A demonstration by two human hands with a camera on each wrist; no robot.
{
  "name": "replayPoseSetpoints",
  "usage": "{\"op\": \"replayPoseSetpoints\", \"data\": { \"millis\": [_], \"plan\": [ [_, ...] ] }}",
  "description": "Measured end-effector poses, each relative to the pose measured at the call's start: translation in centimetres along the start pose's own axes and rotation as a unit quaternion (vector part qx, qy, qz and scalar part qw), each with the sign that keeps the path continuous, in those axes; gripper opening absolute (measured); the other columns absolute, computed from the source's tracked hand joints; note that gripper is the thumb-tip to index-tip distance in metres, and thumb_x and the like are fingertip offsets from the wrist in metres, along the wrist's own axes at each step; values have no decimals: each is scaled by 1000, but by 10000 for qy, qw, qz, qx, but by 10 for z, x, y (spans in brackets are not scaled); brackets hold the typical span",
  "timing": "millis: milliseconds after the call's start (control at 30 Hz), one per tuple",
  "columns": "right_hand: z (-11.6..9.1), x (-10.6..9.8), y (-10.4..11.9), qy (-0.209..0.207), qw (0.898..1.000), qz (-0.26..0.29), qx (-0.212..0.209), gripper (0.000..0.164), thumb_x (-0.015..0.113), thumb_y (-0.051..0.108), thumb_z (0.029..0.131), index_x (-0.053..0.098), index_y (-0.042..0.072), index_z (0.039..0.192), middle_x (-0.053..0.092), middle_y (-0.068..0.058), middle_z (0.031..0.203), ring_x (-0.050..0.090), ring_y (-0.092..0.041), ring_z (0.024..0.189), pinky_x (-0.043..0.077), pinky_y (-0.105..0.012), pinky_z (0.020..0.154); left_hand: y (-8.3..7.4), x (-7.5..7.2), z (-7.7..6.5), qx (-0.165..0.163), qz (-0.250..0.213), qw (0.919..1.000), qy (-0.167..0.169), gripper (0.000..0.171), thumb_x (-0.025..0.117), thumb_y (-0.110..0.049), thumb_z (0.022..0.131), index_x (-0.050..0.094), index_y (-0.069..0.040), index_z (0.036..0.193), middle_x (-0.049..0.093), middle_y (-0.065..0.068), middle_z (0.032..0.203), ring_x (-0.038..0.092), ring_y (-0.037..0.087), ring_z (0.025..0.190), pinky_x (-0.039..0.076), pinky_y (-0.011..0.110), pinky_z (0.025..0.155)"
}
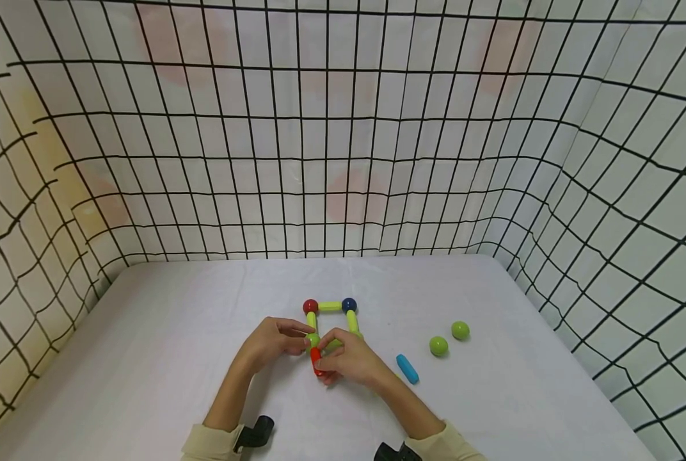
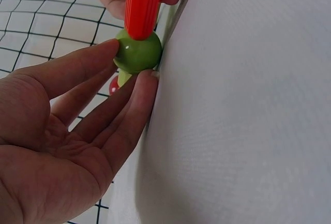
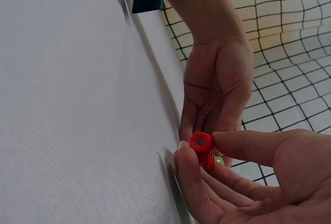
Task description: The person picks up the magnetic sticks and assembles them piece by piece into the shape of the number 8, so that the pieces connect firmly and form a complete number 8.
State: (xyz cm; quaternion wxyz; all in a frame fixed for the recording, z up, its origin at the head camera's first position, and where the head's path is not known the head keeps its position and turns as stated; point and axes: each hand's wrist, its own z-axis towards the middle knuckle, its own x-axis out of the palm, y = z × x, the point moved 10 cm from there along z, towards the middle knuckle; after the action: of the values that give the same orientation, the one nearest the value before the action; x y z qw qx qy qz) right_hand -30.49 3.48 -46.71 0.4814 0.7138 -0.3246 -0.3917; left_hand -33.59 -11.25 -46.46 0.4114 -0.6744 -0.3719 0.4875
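Note:
My left hand (image 1: pixel 270 342) pinches a green ball (image 2: pixel 137 52) between thumb and fingers, low at the tabletop. A red ribbed rod (image 3: pixel 202 149) meets that ball at one end, and my right hand (image 1: pixel 351 358) pinches the rod near its other end, where a round metal spot shows. The green ball is the near left corner of a frame made of yellow-green rods (image 1: pixel 330 307), a dark red ball (image 1: pixel 310 307) and a dark blue ball (image 1: pixel 349 305) at the far corners. Its near right corner is partly hidden by my right hand.
To the right of my right hand a blue rod (image 1: pixel 407 369) lies on the white tabletop (image 1: pixel 147 333). Two loose green balls (image 1: pixel 438 346) sit farther right. Black wire mesh (image 1: pixel 320 160) stands along the back and both sides.

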Motion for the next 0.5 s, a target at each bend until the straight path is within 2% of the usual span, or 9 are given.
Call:
{"op": "replayPoseSetpoints", "data": {
  "millis": [300, 500],
  "plan": [
    [1, 3, -5, 5, 9998, 43, 209, 29, 73, 10, 92, 55, 7, 114, 75, -11, 82, 72, -22, 67, 60, -32, 72, 0, 0, 0, -12, 20, 10000, -28, 23, 75, -11, 88, 79, -8, 110, 77, 11, 107, 73, 20, 83, 56, 35, 80],
    [0, 3, -4, 33, 9998, -67, 189, 30, 73, 10, 91, 55, 8, 115, 76, -10, 84, 71, -21, 70, 60, -32, 73, 1, 0, 0, -19, 33, 10000, -68, 23, 75, -11, 87, 79, -9, 110, 77, 11, 107, 72, 20, 83, 56, 36, 80]
  ]
}}
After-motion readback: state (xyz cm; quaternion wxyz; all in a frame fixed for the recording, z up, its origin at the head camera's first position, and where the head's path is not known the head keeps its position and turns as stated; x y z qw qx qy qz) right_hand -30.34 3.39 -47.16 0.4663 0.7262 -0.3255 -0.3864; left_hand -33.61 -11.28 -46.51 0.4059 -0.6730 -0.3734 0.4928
